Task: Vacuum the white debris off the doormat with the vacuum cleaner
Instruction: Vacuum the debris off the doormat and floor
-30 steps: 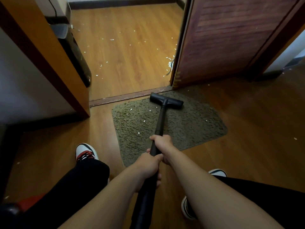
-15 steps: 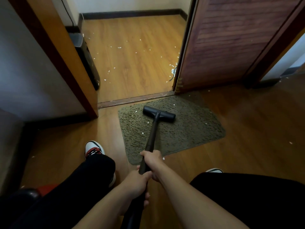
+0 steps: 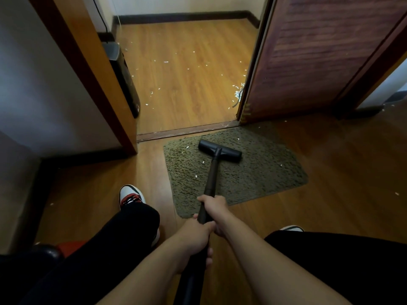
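A red-and-white shoe (image 3: 131, 195) rests on the wood floor at left. The left hand (image 3: 193, 241) has its fingers curled round the black vacuum wand (image 3: 211, 179), low on the shaft. The right hand (image 3: 214, 205) grips the same wand just ahead of it. The floor head (image 3: 219, 150) sits flat on the olive doormat (image 3: 268, 170), near its far edge by the threshold. Flecks of white debris (image 3: 195, 176) lie scattered on the mat — some beside the wand, some toward the right edge. A brown door (image 3: 319, 51) stands open at right.

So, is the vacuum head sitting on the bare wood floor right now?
No, the vacuum head rests on the doormat, toward its far side.
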Available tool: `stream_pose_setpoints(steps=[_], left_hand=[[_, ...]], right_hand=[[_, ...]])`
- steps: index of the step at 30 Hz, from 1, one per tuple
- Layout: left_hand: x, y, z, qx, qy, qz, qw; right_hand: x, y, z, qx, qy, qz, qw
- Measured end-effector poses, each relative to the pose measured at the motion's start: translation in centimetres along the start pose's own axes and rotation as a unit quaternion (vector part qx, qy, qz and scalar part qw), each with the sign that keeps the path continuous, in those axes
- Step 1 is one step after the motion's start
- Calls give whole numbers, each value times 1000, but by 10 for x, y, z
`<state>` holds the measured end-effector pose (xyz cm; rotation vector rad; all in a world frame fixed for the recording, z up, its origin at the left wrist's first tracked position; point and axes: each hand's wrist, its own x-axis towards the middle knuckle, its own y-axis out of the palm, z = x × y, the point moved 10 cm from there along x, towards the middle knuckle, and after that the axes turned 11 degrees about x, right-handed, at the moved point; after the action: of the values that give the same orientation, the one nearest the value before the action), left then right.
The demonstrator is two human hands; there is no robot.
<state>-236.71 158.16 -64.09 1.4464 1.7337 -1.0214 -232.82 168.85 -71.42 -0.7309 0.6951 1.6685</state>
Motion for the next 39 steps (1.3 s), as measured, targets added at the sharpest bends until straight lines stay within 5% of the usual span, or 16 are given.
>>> stream_pose_setpoints(steps=[12, 31, 39], left_hand=[[40, -4, -37, -14, -5, 3, 1000], [-63, -6, 108, 24, -55, -36, 998], [-37, -13, 86, 34, -25, -52, 998]], right_hand=[[34, -1, 42, -22, -11, -7, 1000], [-81, 25, -98, -7, 56, 81, 995], [-54, 25, -79, -4, 35, 58, 998]])
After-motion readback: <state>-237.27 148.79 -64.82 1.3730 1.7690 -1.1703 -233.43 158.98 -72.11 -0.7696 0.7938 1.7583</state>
